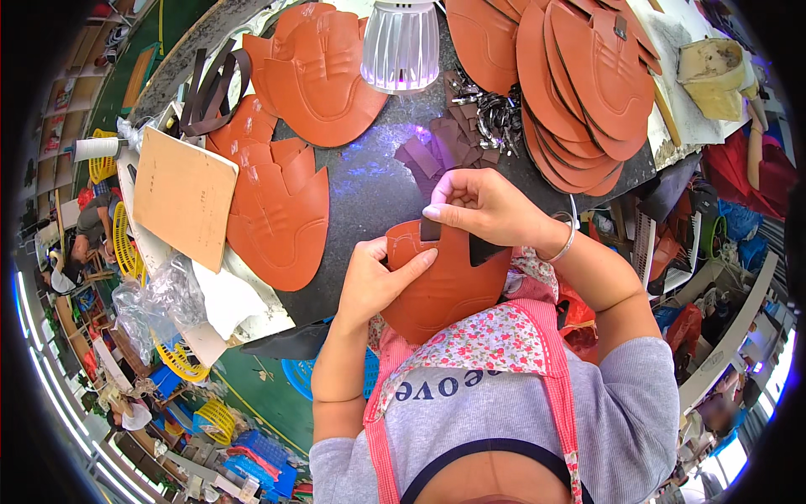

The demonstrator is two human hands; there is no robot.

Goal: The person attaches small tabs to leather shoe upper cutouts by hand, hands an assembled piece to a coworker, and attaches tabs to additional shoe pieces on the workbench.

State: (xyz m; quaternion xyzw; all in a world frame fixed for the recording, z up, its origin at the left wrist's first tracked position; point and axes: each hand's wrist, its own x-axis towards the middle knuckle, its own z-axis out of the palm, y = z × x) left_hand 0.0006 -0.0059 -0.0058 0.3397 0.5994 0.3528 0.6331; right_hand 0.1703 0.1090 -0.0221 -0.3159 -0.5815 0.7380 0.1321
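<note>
Tabletop (354, 210): fingers (457, 217) apparently pinch a strip (430, 230).

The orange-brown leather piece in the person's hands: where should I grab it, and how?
The leather piece is probably best pinched at its upper left edge, from the left, thumb on top: it's a thin sheet, and the left hand there leaves room for the right hand and its dark strip at the top.

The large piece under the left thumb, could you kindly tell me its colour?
The large piece is orange-brown, best seen in the head view.
</note>
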